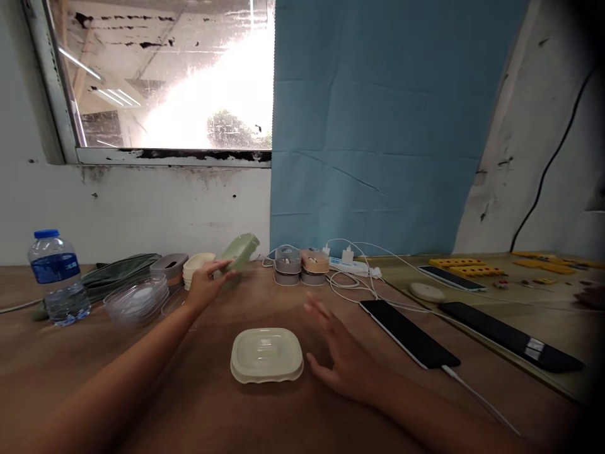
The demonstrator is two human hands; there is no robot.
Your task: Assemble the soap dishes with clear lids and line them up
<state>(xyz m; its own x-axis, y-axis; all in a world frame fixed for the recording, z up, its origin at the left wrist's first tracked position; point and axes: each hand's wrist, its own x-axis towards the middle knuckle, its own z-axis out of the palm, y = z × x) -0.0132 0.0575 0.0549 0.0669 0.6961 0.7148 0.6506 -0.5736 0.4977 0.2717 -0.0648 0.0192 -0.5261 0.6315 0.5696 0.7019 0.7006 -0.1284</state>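
My left hand (208, 280) reaches to the back of the table, its fingers closed on a light green plastic soap-box-like dish (242, 251), which is tilted up off the surface. Close behind that hand stands a stack of cream dishes (197, 263). A single cream dish (267, 355) with rounded corners lies on the table in front of me. Just right of it is my right hand (340, 356), fingers spread and holding nothing; it appears apart from the dish.
Clear plastic containers (137, 299), a grey-brown box (169, 270), a dark green bag (120, 274) and a water bottle (57, 277) stand left. Lidded boxes (301, 265), a power strip (354, 267) and white cables sit behind. Phones (409, 334) lie to the right.
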